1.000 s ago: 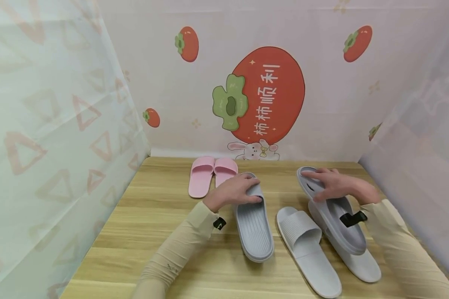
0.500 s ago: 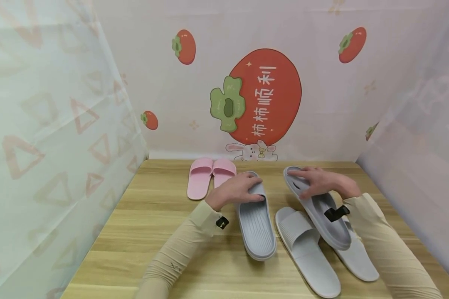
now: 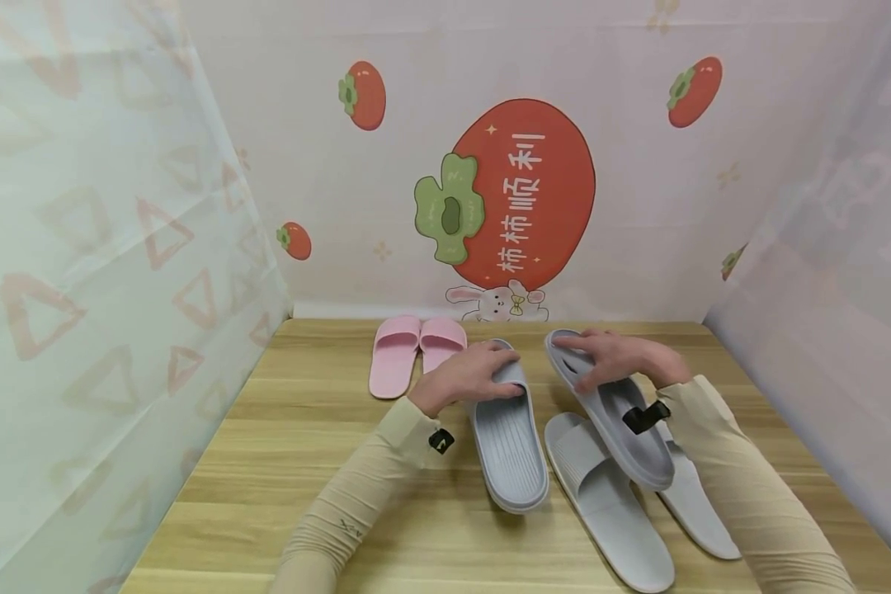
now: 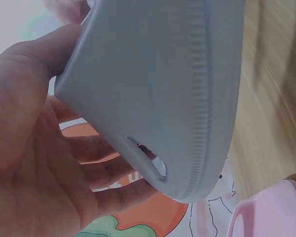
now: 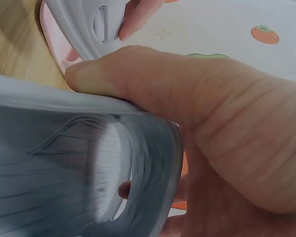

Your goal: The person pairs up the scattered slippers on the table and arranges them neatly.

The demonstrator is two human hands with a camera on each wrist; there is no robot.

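My left hand (image 3: pixel 466 378) grips a blue-grey slipper (image 3: pixel 511 454) by its strap, thumb at the strap's open edge. In the left wrist view the strap (image 4: pixel 153 74) has a slot near the toe, and the fingers lie along its far side. My right hand (image 3: pixel 615 360) holds the matching slipper (image 3: pixel 642 462) by its toe end, tilted on its side above the light grey pair. The right wrist view shows the thumb (image 5: pixel 103 81) on this slipper's upper edge, with a fingertip visible through a slot.
Two light grey slippers, one nearer the middle (image 3: pixel 619 520) and one partly covered by the right sleeve (image 3: pixel 701 511), lie on the wooden table (image 3: pixel 267 495). A pink pair (image 3: pixel 393 367) stands at the back, partly behind the left hand. Patterned cloth walls (image 3: pixel 327 165) enclose the table.
My right hand has carried its blue-grey slipper leftward, closer to the other one. The left hand and its slipper have hardly moved. The head view has shifted slightly.
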